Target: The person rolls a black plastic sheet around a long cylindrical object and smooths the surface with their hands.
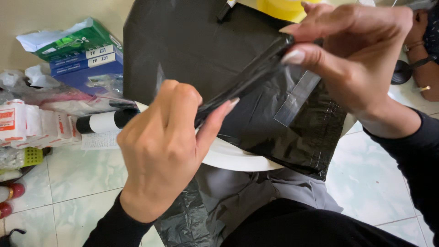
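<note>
A black plastic mailing bag (196,55) lies across a white round surface (238,161) in front of me. Its flap edge is folded up into a dark strip that runs between my two hands. My left hand (162,146) pinches the lower end of that strip with thumb and fingers. The upper end is pinched by my right hand (352,55) near the top right. A clear adhesive strip (297,98) shows on the bag under the fold. Both sleeves are black.
Packs of paper in green and blue wrapping (84,57) lie at the upper left. A black and white roll (107,121) and red-printed white packets (32,126) sit on the tiled floor (82,183). Another person's arm with a watch (423,61) is at the right edge.
</note>
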